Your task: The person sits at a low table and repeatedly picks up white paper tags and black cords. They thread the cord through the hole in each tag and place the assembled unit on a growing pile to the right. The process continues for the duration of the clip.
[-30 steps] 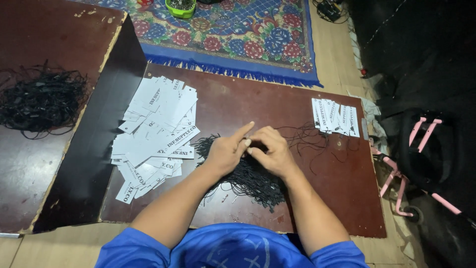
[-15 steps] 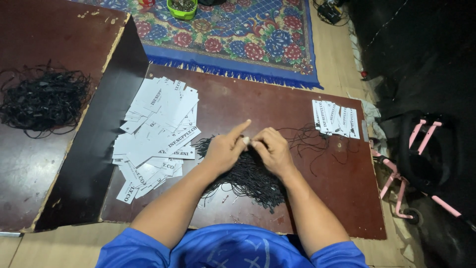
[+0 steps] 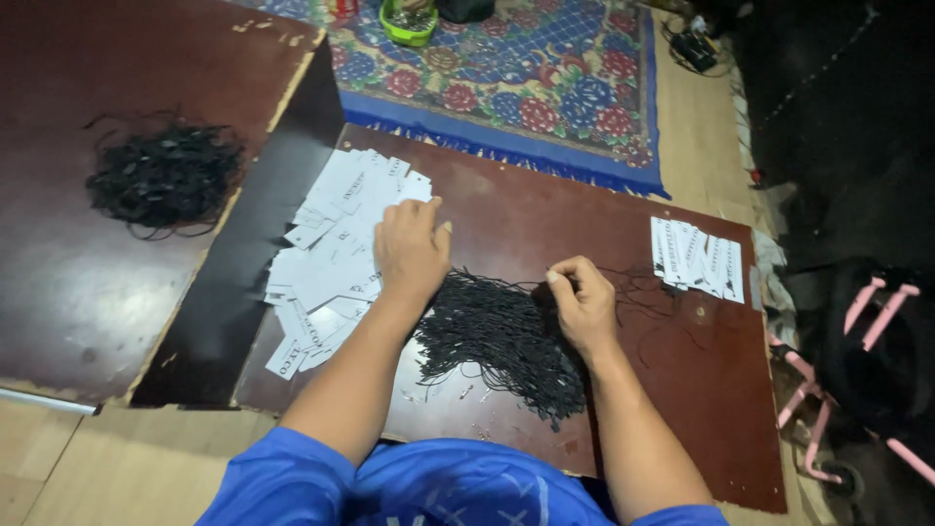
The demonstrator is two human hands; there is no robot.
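Dark brown worktop (image 3: 545, 209) low on the floor, a second dark board (image 3: 117, 282) at its left, a patterned blue rug (image 3: 545, 88) beyond its far edge. Near the top of that rug, a small green bowl (image 3: 409, 21).

On the left board, a loose heap of black cords (image 3: 161, 175), well apart from both hands. On the worktop's left part, a spread pile of white paper tags (image 3: 326, 258), overlapping and fanned at many angles. At the worktop's middle, a bundle of black strings (image 3: 506, 336), strands running toward the near edge, thin stray ends trailing off to the right. Near the far right edge, a neat row of white tags (image 3: 696, 258), laid side by side. Off the worktop at far right, a pink frame (image 3: 847, 380) against dark fabric.

Left hand (image 3: 411, 248) flat and palm-down on the right edge of the white tag pile, fingers spread, grip open, touching the top tags. Right hand (image 3: 582, 304) at the upper right of the string bundle, fingers curled, thumb and forefinger pinched together on a strand of it, grip closed. Blue sleeves at the bottom edge.
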